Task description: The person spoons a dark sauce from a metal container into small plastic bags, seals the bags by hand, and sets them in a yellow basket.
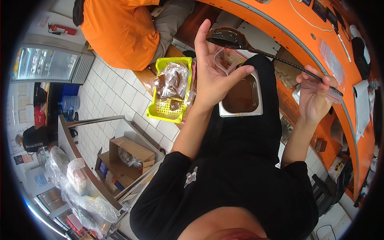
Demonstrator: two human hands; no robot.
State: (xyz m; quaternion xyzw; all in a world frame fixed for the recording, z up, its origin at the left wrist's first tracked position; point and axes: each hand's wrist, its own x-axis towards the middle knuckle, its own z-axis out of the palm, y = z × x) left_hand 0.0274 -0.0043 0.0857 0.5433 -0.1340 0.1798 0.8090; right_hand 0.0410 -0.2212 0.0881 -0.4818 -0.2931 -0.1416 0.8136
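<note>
My right hand (318,96) grips the handle of a dark ladle (228,38) along with a clear plastic zip bag (328,93). The ladle's bowl, coated in brown sauce, is beside the fingers of my left hand (214,69). A small clear zip bag (223,60) with its mouth spread is held by my left hand, thumb and fingers wide apart. Below it, a rectangular metal pan (241,114) of brown sauce rests at my lap. To the left, a yellow-green plastic basket (150,112) holds several clear bags of brown sauce (174,81).
An orange counter (303,33) curves along the right, bearing phones, a cable and more zip bags (331,61). A person in an orange shirt (120,33) sits close by at upper left. An open cardboard box (132,150) stands lower left; another person in black (34,139) is farther off.
</note>
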